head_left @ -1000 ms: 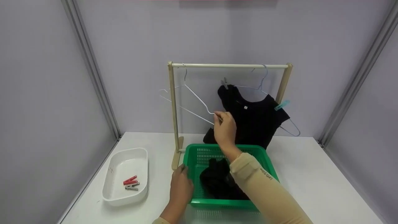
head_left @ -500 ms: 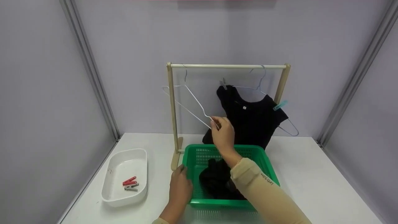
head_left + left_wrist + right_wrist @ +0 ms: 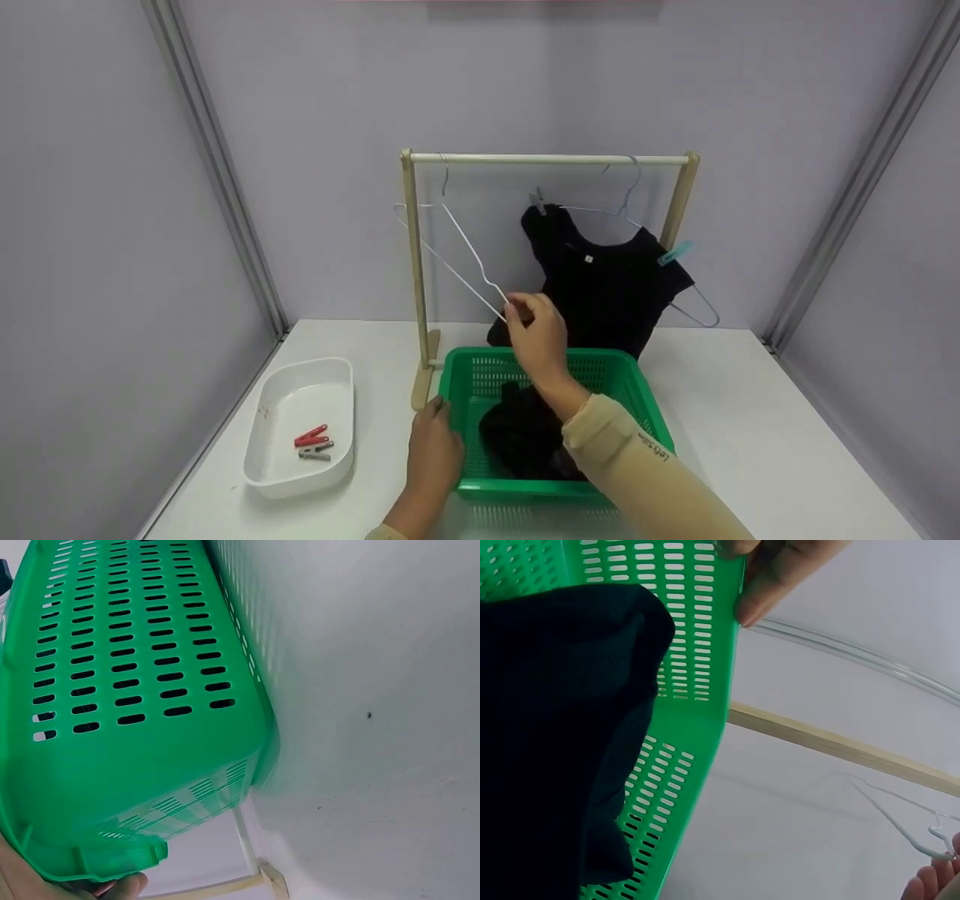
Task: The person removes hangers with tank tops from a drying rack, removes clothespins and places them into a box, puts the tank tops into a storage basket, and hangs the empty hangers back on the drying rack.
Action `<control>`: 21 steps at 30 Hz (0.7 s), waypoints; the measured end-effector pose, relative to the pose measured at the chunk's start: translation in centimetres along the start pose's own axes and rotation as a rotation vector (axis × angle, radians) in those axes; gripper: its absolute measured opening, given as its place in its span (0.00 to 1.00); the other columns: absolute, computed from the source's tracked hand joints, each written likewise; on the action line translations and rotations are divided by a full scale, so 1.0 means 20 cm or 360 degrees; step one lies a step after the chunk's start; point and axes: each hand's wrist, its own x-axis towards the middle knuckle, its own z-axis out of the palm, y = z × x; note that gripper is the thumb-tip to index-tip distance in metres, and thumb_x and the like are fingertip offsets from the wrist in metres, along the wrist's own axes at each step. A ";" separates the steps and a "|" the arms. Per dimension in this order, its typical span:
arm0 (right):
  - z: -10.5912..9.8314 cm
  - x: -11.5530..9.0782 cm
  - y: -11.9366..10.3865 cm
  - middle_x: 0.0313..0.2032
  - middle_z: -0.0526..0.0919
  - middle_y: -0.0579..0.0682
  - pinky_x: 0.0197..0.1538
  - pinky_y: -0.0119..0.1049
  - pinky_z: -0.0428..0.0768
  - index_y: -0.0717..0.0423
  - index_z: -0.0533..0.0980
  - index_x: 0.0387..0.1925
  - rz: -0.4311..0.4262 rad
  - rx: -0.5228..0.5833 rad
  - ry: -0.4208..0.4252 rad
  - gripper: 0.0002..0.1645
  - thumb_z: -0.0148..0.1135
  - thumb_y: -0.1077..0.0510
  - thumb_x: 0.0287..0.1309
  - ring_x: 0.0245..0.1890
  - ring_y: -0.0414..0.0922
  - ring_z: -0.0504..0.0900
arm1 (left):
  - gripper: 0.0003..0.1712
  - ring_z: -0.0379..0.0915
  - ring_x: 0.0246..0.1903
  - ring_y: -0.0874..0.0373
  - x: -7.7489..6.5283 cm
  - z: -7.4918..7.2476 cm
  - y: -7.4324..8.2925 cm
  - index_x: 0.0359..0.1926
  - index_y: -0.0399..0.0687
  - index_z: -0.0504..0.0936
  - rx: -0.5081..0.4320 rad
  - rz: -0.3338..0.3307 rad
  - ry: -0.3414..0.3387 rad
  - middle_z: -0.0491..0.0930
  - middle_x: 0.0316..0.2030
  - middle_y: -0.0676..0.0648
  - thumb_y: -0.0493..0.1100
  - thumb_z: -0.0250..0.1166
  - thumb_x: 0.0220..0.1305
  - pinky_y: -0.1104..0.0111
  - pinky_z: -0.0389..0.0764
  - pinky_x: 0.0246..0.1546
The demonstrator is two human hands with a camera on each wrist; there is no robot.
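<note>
At its left side, the green basket (image 3: 540, 487) is gripped over the rim by my left hand (image 3: 435, 450); fingertips (image 3: 126, 886) curl beneath that rim in the left wrist view. A bundle of black cloth (image 3: 517, 431) lies inside. My right hand (image 3: 540, 337), raised above the basket, pinches the near end of a white wire clothes hanger (image 3: 466, 244). The hanger's hook sits on the rack's bar (image 3: 525, 159) at the left. In the right wrist view, the right hand (image 3: 934, 877) holds the hanger at the lower right corner.
Right on the rack hangs a black sleeveless top (image 3: 600, 292) on a bluish hanger, with a grey clothespin (image 3: 538, 201) and a teal clothespin (image 3: 675, 253) at its shoulders. A white tray (image 3: 255, 420) at the left holds red (image 3: 311, 436) and grey clothespins (image 3: 315, 451). Walls enclose the table.
My right hand has moved down and slightly toward me, tilting the hanger's near end lower while its hook stays on the bar. My left hand stays on the basket rim.
</note>
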 end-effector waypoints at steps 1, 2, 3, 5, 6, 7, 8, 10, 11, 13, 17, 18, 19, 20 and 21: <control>-0.01 -0.01 0.00 0.37 0.82 0.49 0.41 0.40 0.81 0.60 0.83 0.45 0.0003 0.0007 0.0001 0.09 0.64 0.60 0.66 0.36 0.43 0.80 | 0.21 0.71 0.60 0.37 0.00 0.00 0.00 0.57 0.25 0.77 0.0001 0.0001 -0.0005 0.73 0.61 0.31 0.26 0.55 0.62 0.50 0.76 0.59; -0.01 -0.01 -0.01 0.37 0.82 0.49 0.41 0.39 0.81 0.60 0.83 0.45 0.0008 0.0018 0.0001 0.09 0.64 0.60 0.66 0.36 0.43 0.80 | 0.21 0.71 0.60 0.37 0.00 0.00 0.00 0.57 0.26 0.77 0.0001 0.0001 -0.0008 0.73 0.61 0.31 0.26 0.56 0.62 0.50 0.76 0.59; -0.02 -0.02 -0.01 0.37 0.82 0.49 0.41 0.39 0.81 0.60 0.83 0.45 0.0014 0.0027 0.0001 0.09 0.64 0.60 0.66 0.36 0.43 0.80 | 0.21 0.71 0.60 0.37 0.00 0.00 0.00 0.57 0.26 0.77 0.0002 0.0002 -0.0009 0.73 0.61 0.31 0.26 0.56 0.62 0.51 0.76 0.59; -0.03 -0.03 -0.01 0.36 0.82 0.48 0.40 0.38 0.80 0.60 0.83 0.45 0.0033 0.0057 -0.0009 0.09 0.64 0.60 0.66 0.35 0.42 0.80 | 0.21 0.72 0.60 0.37 0.00 0.00 0.00 0.57 0.26 0.77 -0.0002 -0.0003 -0.0008 0.73 0.61 0.31 0.26 0.56 0.62 0.51 0.76 0.59; -0.04 -0.04 -0.01 0.36 0.82 0.48 0.39 0.37 0.80 0.59 0.83 0.45 0.0042 0.0071 -0.0014 0.09 0.64 0.60 0.67 0.35 0.42 0.79 | 0.22 0.72 0.60 0.37 0.00 0.00 -0.01 0.57 0.26 0.77 -0.0004 -0.0004 -0.0006 0.73 0.61 0.31 0.26 0.56 0.61 0.51 0.76 0.58; -0.04 -0.04 -0.02 0.36 0.82 0.48 0.39 0.36 0.80 0.59 0.83 0.45 0.0050 0.0087 -0.0021 0.09 0.64 0.60 0.67 0.34 0.42 0.79 | 0.22 0.72 0.60 0.37 0.00 0.00 -0.01 0.57 0.25 0.77 -0.0005 -0.0004 -0.0005 0.73 0.61 0.31 0.26 0.57 0.61 0.51 0.76 0.58; -0.05 -0.05 -0.02 0.36 0.82 0.48 0.38 0.35 0.79 0.60 0.83 0.44 0.0054 0.0104 -0.0027 0.09 0.64 0.60 0.67 0.34 0.42 0.79 | 0.22 0.72 0.60 0.37 0.00 0.00 -0.01 0.57 0.25 0.77 -0.0012 -0.0005 -0.0004 0.73 0.61 0.31 0.26 0.56 0.61 0.51 0.76 0.58; -0.06 -0.06 -0.02 0.36 0.82 0.48 0.37 0.34 0.79 0.60 0.83 0.44 0.0051 0.0132 -0.0037 0.09 0.63 0.61 0.67 0.33 0.42 0.79 | 0.22 0.72 0.60 0.37 0.00 0.00 0.00 0.57 0.25 0.77 -0.0026 -0.0003 -0.0002 0.73 0.61 0.31 0.26 0.57 0.61 0.50 0.76 0.58; -0.06 -0.06 -0.02 0.35 0.82 0.48 0.36 0.34 0.79 0.60 0.83 0.44 0.0044 0.0142 -0.0040 0.09 0.63 0.61 0.67 0.33 0.42 0.79 | 0.21 0.72 0.60 0.37 0.00 -0.01 0.00 0.56 0.25 0.77 -0.0032 -0.0001 -0.0001 0.73 0.61 0.31 0.26 0.57 0.61 0.50 0.76 0.58; -0.08 -0.06 -0.02 0.35 0.81 0.47 0.35 0.33 0.78 0.60 0.83 0.44 0.0027 0.0151 -0.0045 0.08 0.62 0.61 0.68 0.32 0.41 0.78 | 0.21 0.72 0.60 0.37 -0.01 -0.01 0.00 0.56 0.25 0.77 -0.0039 0.0005 0.0004 0.73 0.61 0.31 0.26 0.57 0.61 0.50 0.76 0.58; -0.11 -0.07 -0.01 0.35 0.81 0.46 0.34 0.32 0.77 0.60 0.84 0.44 0.0000 0.0151 -0.0046 0.09 0.61 0.60 0.69 0.31 0.41 0.78 | 0.21 0.71 0.61 0.37 -0.01 0.00 0.01 0.57 0.25 0.77 -0.0026 -0.0002 0.0000 0.72 0.61 0.31 0.26 0.56 0.62 0.50 0.76 0.59; -0.12 -0.07 -0.01 0.35 0.81 0.46 0.34 0.32 0.76 0.59 0.84 0.45 -0.0001 0.0149 -0.0045 0.09 0.60 0.60 0.69 0.31 0.41 0.77 | 0.21 0.71 0.61 0.37 -0.01 0.00 0.00 0.57 0.25 0.77 -0.0022 -0.0004 0.0001 0.72 0.61 0.31 0.26 0.56 0.63 0.51 0.76 0.59; -0.13 -0.07 -0.01 0.35 0.82 0.46 0.34 0.32 0.76 0.59 0.84 0.45 0.0002 0.0153 -0.0044 0.10 0.60 0.60 0.70 0.31 0.41 0.77 | 0.20 0.71 0.61 0.37 -0.01 0.00 0.00 0.57 0.25 0.77 -0.0020 -0.0007 -0.0003 0.72 0.62 0.31 0.26 0.55 0.63 0.51 0.76 0.59; -0.15 -0.08 0.00 0.36 0.82 0.45 0.34 0.32 0.76 0.59 0.84 0.45 0.0003 0.0154 -0.0041 0.10 0.60 0.59 0.70 0.31 0.41 0.77 | 0.20 0.71 0.61 0.37 -0.01 0.00 0.00 0.57 0.25 0.77 -0.0016 -0.0008 -0.0004 0.72 0.62 0.31 0.26 0.55 0.63 0.51 0.76 0.58; -0.16 -0.08 0.00 0.36 0.82 0.45 0.34 0.32 0.76 0.59 0.84 0.45 0.0004 0.0154 -0.0037 0.10 0.60 0.59 0.70 0.31 0.41 0.77 | 0.20 0.71 0.60 0.38 -0.01 0.00 0.00 0.57 0.25 0.77 -0.0015 -0.0006 -0.0002 0.73 0.61 0.31 0.26 0.55 0.64 0.51 0.76 0.58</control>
